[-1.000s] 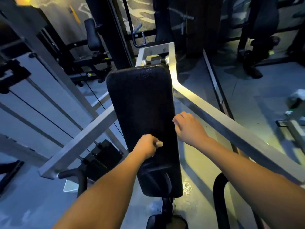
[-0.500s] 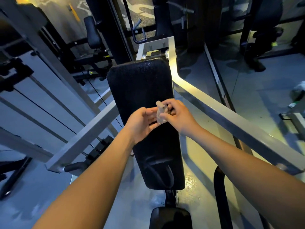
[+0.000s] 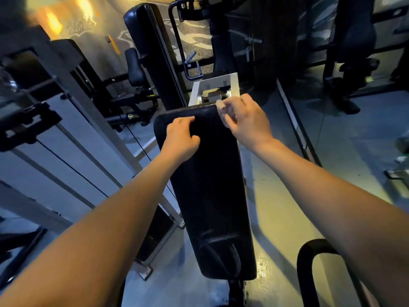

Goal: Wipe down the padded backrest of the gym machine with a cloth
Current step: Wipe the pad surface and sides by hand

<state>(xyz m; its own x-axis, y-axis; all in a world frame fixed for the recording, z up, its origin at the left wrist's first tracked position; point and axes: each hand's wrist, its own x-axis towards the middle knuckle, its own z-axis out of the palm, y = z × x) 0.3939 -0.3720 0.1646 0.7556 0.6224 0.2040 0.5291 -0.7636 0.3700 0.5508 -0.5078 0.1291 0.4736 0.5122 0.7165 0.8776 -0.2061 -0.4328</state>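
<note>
The long black padded backrest [image 3: 210, 185], covered in pebbled vinyl and tilted away from the viewer, is shown running from the lower centre up to the middle of the view. The right hand [image 3: 245, 122] is seen at the pad's upper right corner, its fingers pinched closed round a small pale crumpled cloth [image 3: 221, 106], which is held against the top edge of the pad. The left hand [image 3: 181, 138] is laid on the upper left part of the pad with the fingers bent and the fingertips touching the vinyl near the top edge; nothing is held in it. Just behind the pad's top edge a white metal bracket [image 3: 213, 84] is visible. A curved black tubular handle [image 3: 307, 258] is seen at lower right above the grey floor [image 3: 276, 218]. White painted markings [image 3: 194, 41] are carried on the far wall, but they cannot be read.
</note>
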